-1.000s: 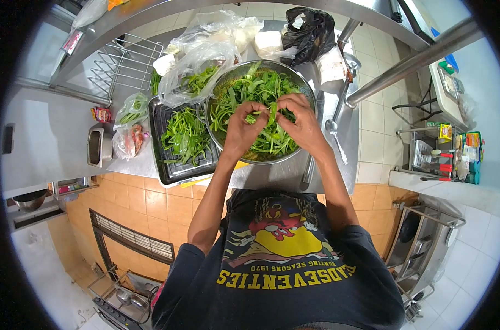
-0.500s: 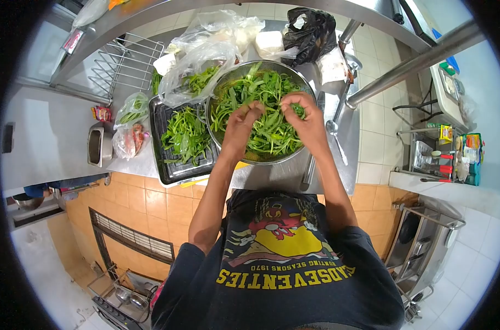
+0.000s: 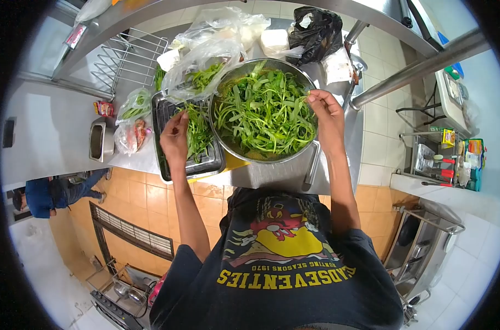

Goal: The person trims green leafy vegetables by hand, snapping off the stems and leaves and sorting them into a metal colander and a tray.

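Note:
A round metal strainer (image 3: 219,144) is heaped with leafy greens (image 3: 266,113), long thin leaves and stems. To its left lies a black tray (image 3: 164,124) with more of the same stems (image 3: 199,132) on its right half. My left hand (image 3: 174,144) is over the tray, its fingers closed at the stem ends there; the fingertips are partly hidden. My right hand (image 3: 328,114) hangs at the strainer's right rim, thumb and fingers pinched together. Whatever is in that pinch is too small to name.
Clear plastic bags (image 3: 206,60), a white block (image 3: 274,41) and a black plastic bag (image 3: 316,34) lie behind the strainer. A wire rack (image 3: 131,60), bagged food (image 3: 131,137) and a steel container (image 3: 101,140) stand left. Further left, a person (image 3: 54,195) in blue is in the background.
My hands have parted from above the strainer: the left moved left over the black tray, the right moved to the right rim. The person in blue has come further into view.

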`<state>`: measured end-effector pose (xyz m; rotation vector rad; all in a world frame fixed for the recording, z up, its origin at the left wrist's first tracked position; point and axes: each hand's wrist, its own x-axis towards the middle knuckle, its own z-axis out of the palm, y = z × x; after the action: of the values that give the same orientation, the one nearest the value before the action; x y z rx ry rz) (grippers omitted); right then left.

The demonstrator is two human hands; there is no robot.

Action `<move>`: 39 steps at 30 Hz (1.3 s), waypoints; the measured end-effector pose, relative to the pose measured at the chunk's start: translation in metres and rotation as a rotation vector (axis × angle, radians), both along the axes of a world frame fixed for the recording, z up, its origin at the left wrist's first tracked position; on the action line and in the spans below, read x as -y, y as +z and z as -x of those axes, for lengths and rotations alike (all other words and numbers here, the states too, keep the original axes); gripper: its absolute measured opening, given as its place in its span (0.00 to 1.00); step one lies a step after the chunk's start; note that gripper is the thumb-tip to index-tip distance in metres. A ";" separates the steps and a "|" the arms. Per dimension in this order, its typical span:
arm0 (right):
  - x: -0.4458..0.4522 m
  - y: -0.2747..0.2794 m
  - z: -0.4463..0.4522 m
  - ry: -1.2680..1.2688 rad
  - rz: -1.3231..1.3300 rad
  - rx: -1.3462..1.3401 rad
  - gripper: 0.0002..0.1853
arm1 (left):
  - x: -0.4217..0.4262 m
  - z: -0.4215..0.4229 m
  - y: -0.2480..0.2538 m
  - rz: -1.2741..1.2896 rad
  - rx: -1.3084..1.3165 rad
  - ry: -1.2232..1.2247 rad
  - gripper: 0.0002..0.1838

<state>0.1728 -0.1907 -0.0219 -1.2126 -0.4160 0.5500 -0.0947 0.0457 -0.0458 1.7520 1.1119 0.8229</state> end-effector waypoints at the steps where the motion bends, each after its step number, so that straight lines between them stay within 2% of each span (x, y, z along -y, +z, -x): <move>1: 0.000 0.000 0.000 0.005 -0.005 -0.001 0.07 | -0.004 0.010 0.000 -0.066 -0.123 0.022 0.20; 5: -0.002 0.002 0.002 0.043 0.000 0.012 0.07 | -0.007 0.028 -0.003 -0.419 -0.441 0.042 0.19; 8: -0.003 0.002 0.004 0.070 -0.002 0.013 0.07 | -0.013 0.032 -0.006 -0.355 -0.422 0.032 0.18; 11: -0.004 0.005 0.007 0.103 0.035 0.002 0.06 | 0.004 0.002 0.015 -0.223 -0.259 0.024 0.15; 14: -0.009 0.007 0.012 0.154 0.085 0.036 0.06 | 0.031 -0.040 0.026 -0.090 -0.010 -0.149 0.14; 18: -0.014 0.008 0.022 0.211 0.146 0.212 0.05 | 0.079 -0.089 0.044 0.087 0.134 -0.393 0.16; 21: -0.016 0.011 0.028 0.210 0.181 0.322 0.05 | 0.098 -0.108 0.040 -0.028 0.157 -0.499 0.16; 24: -0.016 0.013 0.030 0.234 0.176 0.332 0.05 | 0.102 -0.111 0.040 -0.073 0.060 -0.476 0.15; 27: -0.018 0.013 0.032 0.231 0.177 0.326 0.07 | 0.092 -0.104 0.037 -0.034 0.126 -0.474 0.13; 30: -0.016 0.009 0.023 0.181 0.240 0.450 0.08 | 0.065 -0.081 0.039 -0.111 0.123 -0.310 0.11; 32: -0.009 0.007 0.016 0.155 0.314 0.530 0.09 | 0.047 -0.059 0.047 -0.130 0.024 -0.157 0.11; 34: -0.003 0.007 0.011 0.140 0.401 0.568 0.08 | 0.021 -0.031 0.033 -0.180 -0.055 -0.039 0.13; 35: 0.001 0.004 0.008 0.174 0.420 0.661 0.08 | 0.010 -0.017 0.027 -0.258 -0.141 -0.043 0.14; 37: 0.005 -0.005 0.011 0.315 0.482 0.655 0.09 | -0.009 0.005 0.017 -0.414 -0.314 -0.050 0.17; 39: 0.006 -0.012 0.019 0.381 0.554 0.721 0.09 | -0.016 0.017 0.009 -0.469 -0.362 -0.061 0.19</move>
<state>0.1534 -0.1970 -0.0341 -1.8802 -1.1780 0.5553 -0.1114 0.0612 -0.0372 2.3870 1.1499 0.7908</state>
